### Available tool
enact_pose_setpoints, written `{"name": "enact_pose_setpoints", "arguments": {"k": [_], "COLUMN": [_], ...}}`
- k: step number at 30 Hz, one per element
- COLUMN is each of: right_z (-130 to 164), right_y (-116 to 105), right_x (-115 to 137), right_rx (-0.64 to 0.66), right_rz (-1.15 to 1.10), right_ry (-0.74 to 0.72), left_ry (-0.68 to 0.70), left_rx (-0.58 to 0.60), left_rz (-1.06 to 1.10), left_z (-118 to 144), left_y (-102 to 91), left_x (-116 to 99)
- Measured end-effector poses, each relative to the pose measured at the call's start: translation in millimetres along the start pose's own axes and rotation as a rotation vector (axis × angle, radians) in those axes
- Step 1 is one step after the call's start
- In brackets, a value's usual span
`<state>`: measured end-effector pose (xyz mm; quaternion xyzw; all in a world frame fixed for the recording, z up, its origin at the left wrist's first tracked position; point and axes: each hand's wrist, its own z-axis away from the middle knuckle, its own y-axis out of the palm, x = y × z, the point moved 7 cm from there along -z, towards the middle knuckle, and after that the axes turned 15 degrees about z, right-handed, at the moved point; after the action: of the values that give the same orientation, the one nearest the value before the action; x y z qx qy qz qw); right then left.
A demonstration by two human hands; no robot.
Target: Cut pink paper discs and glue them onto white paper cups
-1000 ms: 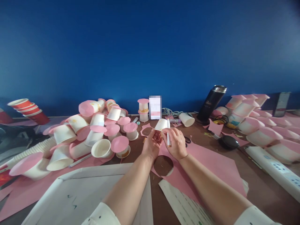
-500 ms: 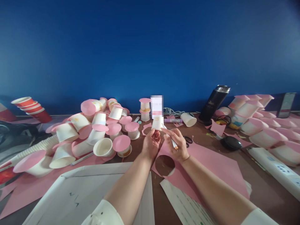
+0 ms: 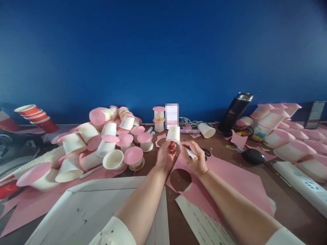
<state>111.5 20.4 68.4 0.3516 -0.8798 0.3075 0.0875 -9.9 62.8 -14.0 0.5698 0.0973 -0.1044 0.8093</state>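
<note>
Head view: paper cup and pen held at mid-desk

Left hand (image 3: 165, 156): palm turned up, fingers curled, pinching a white paper cup (image 3: 173, 134) at its lower edge. Cup is held above the desk (image 3: 291, 204), wider end down, with a small yellowish print on its side; it stands in front of a pixelated screen (image 3: 172, 115).

Right hand (image 3: 194, 159): closed around a white pen (image 3: 190, 153) with an orange end. Pen slants, its far end toward the lower part of the cup. Contact between pen and cup: cannot tell. Hands are close together but apart.

Below the right forearm: pink sheet (image 3: 235, 183) with a round hole cut near its left side. Black scissors (image 3: 207, 153) lie just beyond the right hand, partly hidden. Beyond them, a loose cup (image 3: 206, 130) lies on its side, near a purple tube (image 3: 189, 131).

Left of the hands: many white cups bearing pink discs (image 3: 133, 156), some upright, some tipped. Right: black flask (image 3: 235, 112), leaning; black mouse (image 3: 253, 156).
</note>
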Motion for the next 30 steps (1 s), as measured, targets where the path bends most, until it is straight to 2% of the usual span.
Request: {"name": "enact_pose_setpoints", "arguments": {"k": [5,8,13,17,21,30], "right_z": [0.0,0.1,-0.5,-0.8,-1.3,-3.2], "right_y": [-0.8,1.4,-2.8,-0.1,-2.9,-3.4], "right_x": [-3.3,-2.5,-2.3,0.7,1.6,4.9], "right_rx": [-0.022,0.009,-0.035,0.009,-0.041,-0.028], "right_rz": [0.016,0.015,0.032,0.029,0.044,0.041], "right_ry": [0.035,0.020,0.018,-0.003,0.006,-0.016], "left_ry": [0.005,0.010,0.008,0.032,0.045,0.075], "left_rx": [0.009,0.020,0.047,0.085,0.064,0.100], "left_rz": [-0.009,0.000,-0.025,-0.025,-0.053,-0.106], "left_z": [0.5,0.8,0.1,-0.5,-0.7,-2.2], "left_y": [0.8,2.0,3.9,5.5,3.1,3.6], "left_x": [0.1,-0.2,1.5,1.7,1.7,1.1]}}
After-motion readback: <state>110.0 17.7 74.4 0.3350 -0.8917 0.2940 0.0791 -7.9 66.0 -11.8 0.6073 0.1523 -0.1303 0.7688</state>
